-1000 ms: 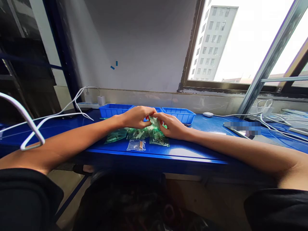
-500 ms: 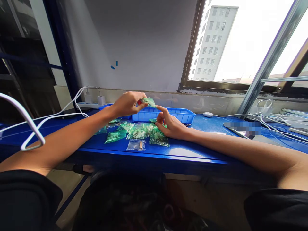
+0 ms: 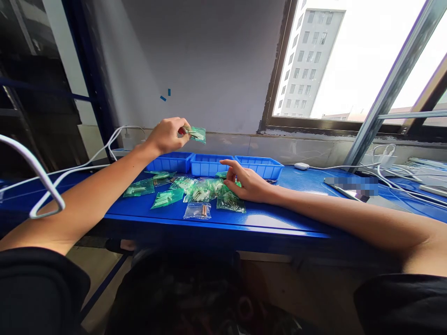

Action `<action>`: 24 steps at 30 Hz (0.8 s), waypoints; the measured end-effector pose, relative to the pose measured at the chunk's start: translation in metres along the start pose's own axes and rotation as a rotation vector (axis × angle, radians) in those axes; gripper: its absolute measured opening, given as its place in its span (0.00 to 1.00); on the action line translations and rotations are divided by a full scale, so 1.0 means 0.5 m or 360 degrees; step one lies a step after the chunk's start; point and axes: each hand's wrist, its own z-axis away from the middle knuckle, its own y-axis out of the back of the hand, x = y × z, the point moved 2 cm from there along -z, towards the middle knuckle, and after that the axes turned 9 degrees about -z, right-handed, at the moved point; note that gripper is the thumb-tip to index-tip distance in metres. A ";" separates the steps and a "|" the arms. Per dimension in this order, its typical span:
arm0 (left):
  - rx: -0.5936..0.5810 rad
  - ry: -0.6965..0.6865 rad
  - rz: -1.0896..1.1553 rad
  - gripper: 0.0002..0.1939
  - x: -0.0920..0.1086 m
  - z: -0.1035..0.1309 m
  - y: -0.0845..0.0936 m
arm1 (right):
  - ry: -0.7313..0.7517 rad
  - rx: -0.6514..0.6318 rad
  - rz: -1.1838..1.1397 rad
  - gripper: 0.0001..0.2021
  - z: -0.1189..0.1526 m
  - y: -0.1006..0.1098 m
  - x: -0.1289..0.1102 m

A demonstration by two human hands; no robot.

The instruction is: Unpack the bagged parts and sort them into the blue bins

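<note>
My left hand (image 3: 170,135) is raised above the left blue bin, pinching a small green plastic bag (image 3: 198,134) with slim pieces inside. The bag sticks out to the right of my fingertips. My right hand (image 3: 247,182) hovers over the right side of the bag pile, holding nothing, its index finger stretched to the left and the others curled. Several green bags (image 3: 199,190) of small parts lie spread on the blue table (image 3: 279,219). In front of them lies a clear bag (image 3: 197,211) with copper-coloured pins.
Three blue bins stand in a row behind the bags: a left bin (image 3: 171,164), a middle bin (image 3: 206,168) and a right bin (image 3: 261,168). White cables (image 3: 52,174) cross the left side. A phone-like device (image 3: 345,190) and a white plug piece (image 3: 301,166) lie at right.
My left hand has moved left and up with the green bag, away from my right index finger. My right hand has stayed nearly in place.
</note>
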 end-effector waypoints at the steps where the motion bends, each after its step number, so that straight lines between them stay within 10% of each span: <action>1: -0.0019 0.0008 -0.0013 0.09 -0.002 0.000 -0.002 | -0.0007 -0.0009 0.0008 0.23 0.000 0.000 -0.001; 24: -0.0353 0.0255 -0.0111 0.16 -0.002 -0.001 0.009 | -0.0103 -0.0086 0.0043 0.18 -0.002 0.003 -0.012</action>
